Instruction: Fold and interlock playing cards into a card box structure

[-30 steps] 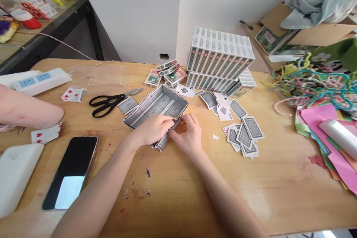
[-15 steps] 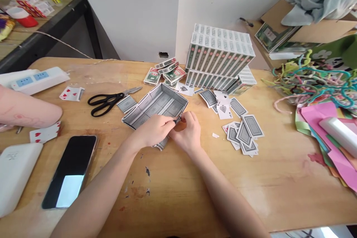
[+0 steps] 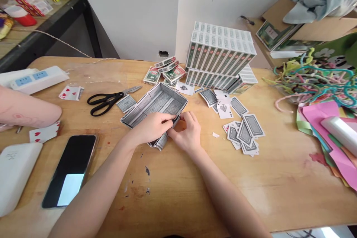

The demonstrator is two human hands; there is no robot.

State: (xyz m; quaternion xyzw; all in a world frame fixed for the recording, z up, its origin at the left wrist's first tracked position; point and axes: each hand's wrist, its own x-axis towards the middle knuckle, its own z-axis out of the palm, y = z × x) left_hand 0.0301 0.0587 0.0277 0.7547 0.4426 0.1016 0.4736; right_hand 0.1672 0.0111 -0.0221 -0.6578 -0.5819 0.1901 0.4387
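Both hands (image 3: 153,128) together at the card-patterned tray (image 3: 159,105), near edge partly covered, exact grip indiscernible.

Pale wall (image 3: 128,15) behind a wooden table (image 3: 178,197).

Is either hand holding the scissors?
No: the scissors lie on the table, while the left hand and right hand touch the patterned tray.

Your left forearm (image 3: 103,182) slants in from seven o'clock, your right forearm (image 3: 228,189) from five; left hand (image 3: 152,128) and right hand (image 3: 187,134) nearly meet, fingers (image 3: 192,119) bent.
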